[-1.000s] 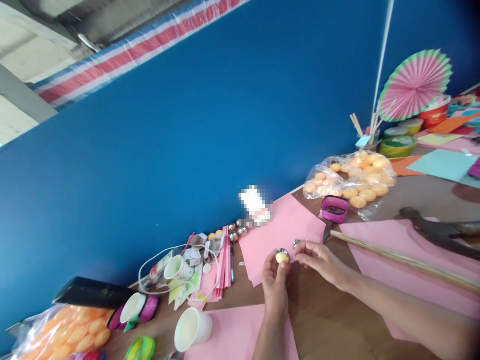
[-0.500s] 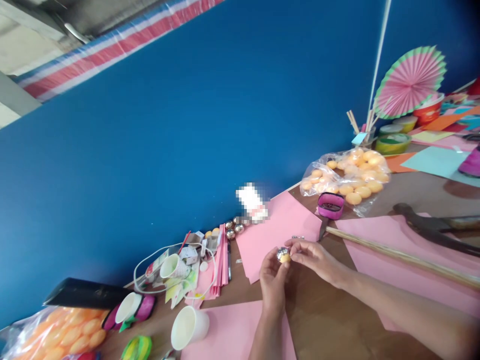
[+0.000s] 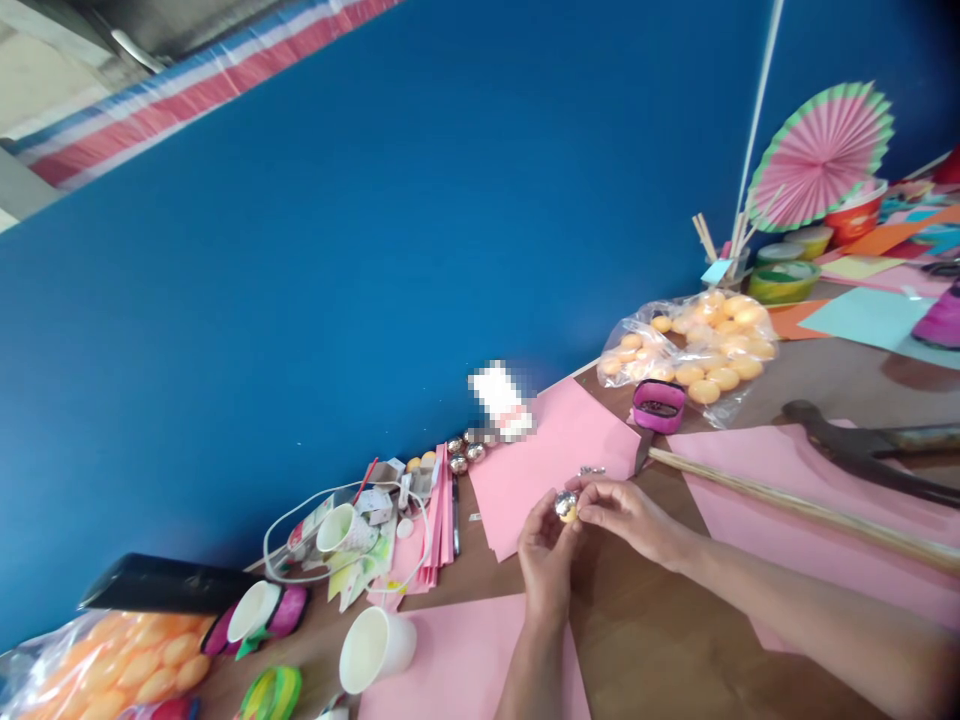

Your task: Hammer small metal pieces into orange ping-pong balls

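Note:
A small ball [image 3: 566, 506], shiny silver on top and orange-yellow beneath, sits between my two hands above the brown table. My left hand [image 3: 546, 565] is closed round its left and lower side. From the right, my right hand [image 3: 624, 512] comes in with thumb and fingertips pinched against the ball; anything tiny between them is too small to make out. Just behind my right fingers lie several small shiny metal bits [image 3: 591, 470] on a pink sheet [image 3: 555, 435]. Several finished-looking silver balls [image 3: 465, 455] rest by the blue wall.
At the back stands a plastic bag of orange balls [image 3: 724, 345], with a purple box [image 3: 658, 407] before it. A wooden stick [image 3: 795, 500] and a hammer [image 3: 862, 450] lie right. To the left are a white cup [image 3: 377, 650], a white cable [image 3: 274, 525] and another ball bag [image 3: 142, 660].
The ball has turned slightly between my fingers, with less of its orange part showing. Both hands keep nearly the same place. The whole view has shifted a little.

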`<state>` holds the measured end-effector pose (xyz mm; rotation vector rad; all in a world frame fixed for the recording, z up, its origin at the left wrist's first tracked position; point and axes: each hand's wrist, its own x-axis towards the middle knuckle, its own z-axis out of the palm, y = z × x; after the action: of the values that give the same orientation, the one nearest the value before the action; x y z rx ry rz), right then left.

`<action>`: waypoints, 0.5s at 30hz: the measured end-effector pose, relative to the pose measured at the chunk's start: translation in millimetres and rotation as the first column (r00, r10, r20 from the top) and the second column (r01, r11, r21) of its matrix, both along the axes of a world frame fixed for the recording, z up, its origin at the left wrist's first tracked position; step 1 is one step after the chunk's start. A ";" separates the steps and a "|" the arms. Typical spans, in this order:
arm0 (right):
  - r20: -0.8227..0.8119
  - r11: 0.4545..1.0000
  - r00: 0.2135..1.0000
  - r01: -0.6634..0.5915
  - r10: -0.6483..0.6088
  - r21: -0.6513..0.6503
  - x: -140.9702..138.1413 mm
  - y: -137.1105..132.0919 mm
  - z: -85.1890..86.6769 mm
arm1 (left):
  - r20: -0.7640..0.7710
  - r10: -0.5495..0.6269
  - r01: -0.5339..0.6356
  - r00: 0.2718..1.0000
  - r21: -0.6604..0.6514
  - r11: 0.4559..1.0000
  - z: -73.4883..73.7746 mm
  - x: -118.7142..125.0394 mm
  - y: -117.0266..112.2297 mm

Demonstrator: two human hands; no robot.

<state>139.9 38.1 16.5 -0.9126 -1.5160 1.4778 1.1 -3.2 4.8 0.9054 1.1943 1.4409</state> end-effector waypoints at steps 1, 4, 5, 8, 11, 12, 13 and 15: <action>0.003 1.000 1.000 -0.001 0.001 0.004 0.2 0.0 1.0 | -0.011 0.014 -0.014 1.000 0.002 1.000 1.1 0.6 -0.3; -0.001 1.000 1.000 0.000 0.000 0.008 0.5 0.3 2.7 | -0.023 0.041 -0.042 0.999 -0.004 0.999 3.1 1.9 -0.9; -0.002 1.000 1.000 -0.001 0.001 0.008 0.5 0.4 2.8 | -0.024 0.045 -0.045 0.999 -0.006 0.999 3.1 2.1 -1.0; 0.003 1.000 1.000 -0.003 0.003 0.003 0.7 0.8 1.7 | -0.037 0.051 -0.051 0.998 0.005 0.999 2.0 1.8 -0.9; 0.017 1.000 1.000 -0.004 0.004 0.008 0.9 1.3 0.3 | -0.056 0.038 -0.037 0.998 0.013 0.999 0.4 1.1 -0.4; 0.019 1.000 1.000 -0.006 0.006 0.010 1.0 1.5 -0.2 | -0.061 0.038 -0.037 0.997 0.014 0.999 0.0 1.0 -0.3; 0.019 1.000 1.000 -0.008 0.007 0.010 1.1 1.6 -0.8 | -0.065 0.041 -0.040 0.997 0.015 0.999 -0.2 1.0 -0.1; 0.018 1.000 1.000 -0.006 0.006 0.010 1.1 1.9 -2.0 | -0.072 0.053 -0.052 0.996 0.015 0.999 -0.4 1.0 0.0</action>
<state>141.0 40.0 14.5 -0.9184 -1.5389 1.4689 2.1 -3.2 4.4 0.9482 1.2716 1.4706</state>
